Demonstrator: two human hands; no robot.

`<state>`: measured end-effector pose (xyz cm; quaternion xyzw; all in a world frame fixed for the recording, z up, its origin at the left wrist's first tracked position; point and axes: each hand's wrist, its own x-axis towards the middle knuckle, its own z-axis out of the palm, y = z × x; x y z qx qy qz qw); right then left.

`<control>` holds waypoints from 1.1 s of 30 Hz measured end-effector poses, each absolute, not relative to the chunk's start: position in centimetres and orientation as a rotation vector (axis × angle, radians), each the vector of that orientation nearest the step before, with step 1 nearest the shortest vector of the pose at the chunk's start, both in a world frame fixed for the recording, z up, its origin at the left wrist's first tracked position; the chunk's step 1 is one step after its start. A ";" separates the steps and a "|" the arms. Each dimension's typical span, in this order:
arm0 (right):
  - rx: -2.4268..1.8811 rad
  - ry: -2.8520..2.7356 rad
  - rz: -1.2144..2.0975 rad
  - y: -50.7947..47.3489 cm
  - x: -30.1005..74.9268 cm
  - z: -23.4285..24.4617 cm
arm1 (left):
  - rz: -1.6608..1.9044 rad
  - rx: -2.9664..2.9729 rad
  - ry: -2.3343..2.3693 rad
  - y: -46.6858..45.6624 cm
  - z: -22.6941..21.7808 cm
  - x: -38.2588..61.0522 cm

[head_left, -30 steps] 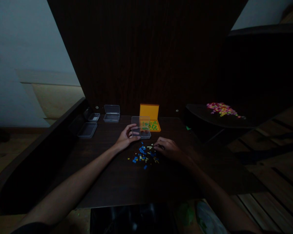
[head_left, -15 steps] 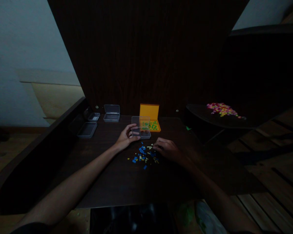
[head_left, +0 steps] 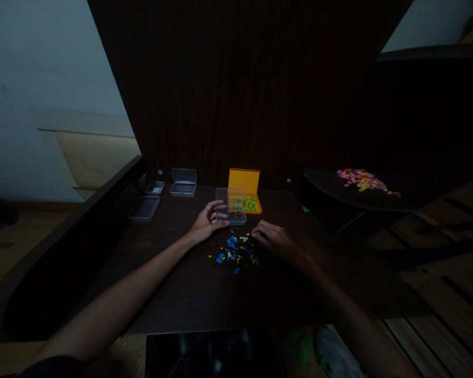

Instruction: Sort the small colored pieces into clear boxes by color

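My left hand [head_left: 208, 223] grips the left side of a clear plastic box [head_left: 236, 221], thumb at the front and fingers around its edge. The box stands with its lid raised, and a few small dark reddish pieces lie inside. In front of it is a loose pile of small building bricks [head_left: 232, 242], blue, yellow and cream. My right hand [head_left: 274, 239] is at the pile's right edge, its fingertips pinched together beside some cream bricks [head_left: 244, 239]. Whatever sits between those fingertips is too small and dark to see.
An orange box [head_left: 244, 181] holding green pieces stands open behind the clear one. More clear boxes [head_left: 183, 189] sit at the back left, near a raised side board [head_left: 63, 244]. Pink and yellow pieces [head_left: 362, 179] are heaped on a dark shelf at right.
The view has shifted slightly, moving everything a little to the right. My right fingertips have drawn back slightly from the cream bricks. My left hand keeps its hold on the clear box.
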<state>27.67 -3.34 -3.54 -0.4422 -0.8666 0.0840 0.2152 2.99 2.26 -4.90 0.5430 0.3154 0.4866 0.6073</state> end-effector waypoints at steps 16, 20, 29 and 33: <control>-1.257 -2.429 0.191 -3.1 28.1 -3.9 | 1.137 1.247 0.717 2.3 -5.1 3.1; -1.221 -2.381 0.239 -2.8 28.0 -3.1 | 1.141 1.264 0.728 2.4 -5.1 3.1; -1.147 -2.415 0.129 0.6 24.9 1.1 | 1.147 1.227 0.695 2.4 -5.2 3.2; -1.214 -2.604 0.094 2.8 23.7 2.2 | 1.137 1.197 0.707 2.3 -5.2 3.3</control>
